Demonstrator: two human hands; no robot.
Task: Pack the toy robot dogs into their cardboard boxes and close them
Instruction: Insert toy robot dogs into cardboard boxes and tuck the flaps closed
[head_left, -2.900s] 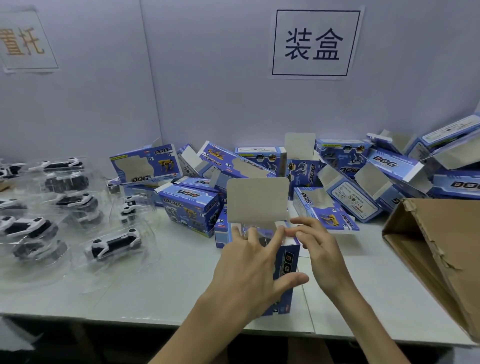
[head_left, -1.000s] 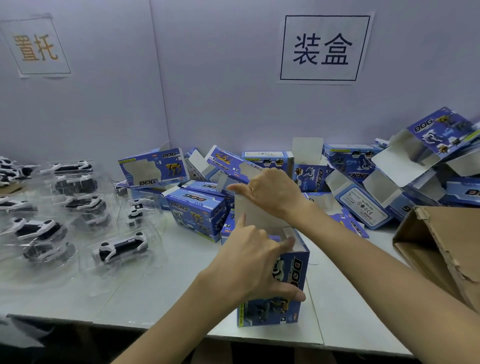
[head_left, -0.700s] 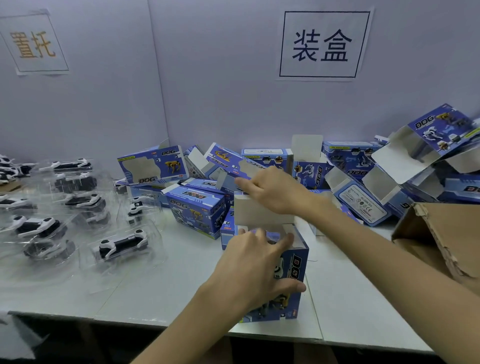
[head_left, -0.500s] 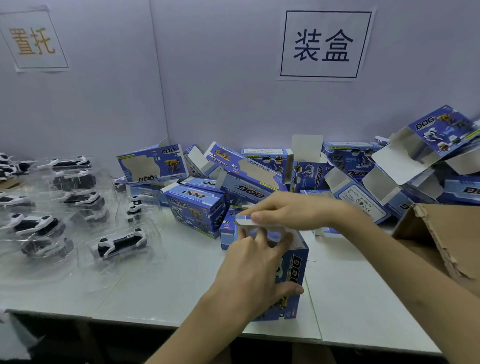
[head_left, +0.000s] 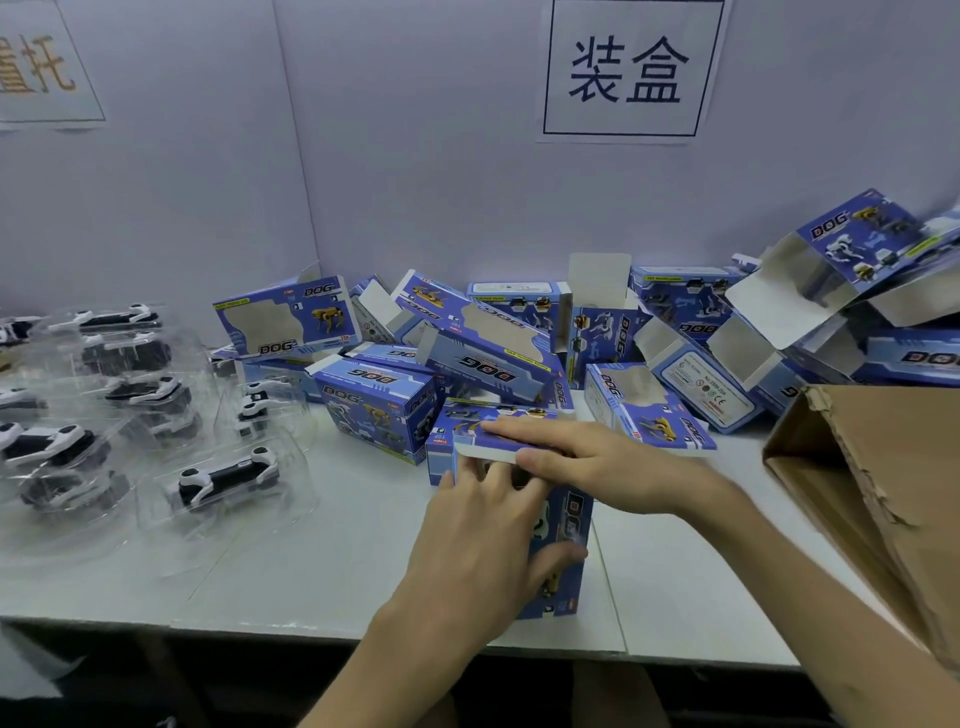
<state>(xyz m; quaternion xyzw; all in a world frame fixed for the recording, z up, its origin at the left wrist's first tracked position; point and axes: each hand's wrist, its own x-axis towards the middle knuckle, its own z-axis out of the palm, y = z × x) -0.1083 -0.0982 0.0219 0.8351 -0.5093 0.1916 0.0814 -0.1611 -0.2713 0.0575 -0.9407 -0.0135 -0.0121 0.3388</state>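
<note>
White worktop (head_left: 322, 561) set against a pale wall that bears a printed sign (head_left: 626, 70). At left, toy robot dogs (head_left: 228, 478) lie in clear trays (head_left: 156, 525), probably staged within reach for packing. Along the back, a pile of blue boxes (head_left: 488, 358), many with flaps open, awaits filling. Near the front edge, the left hand (head_left: 478, 551) wraps round the upright cardboard box (head_left: 571, 525), thumb on its right face, steadying it against tipping or sliding. The right hand (head_left: 597, 462), fingers straight and flat, presses the top flap (head_left: 488, 447) down over the opening; the flap appears not yet tucked in. The box's contents are hidden. At right, a brown carton (head_left: 878, 467) lies with its mouth toward the person, likely to receive closed boxes.
</note>
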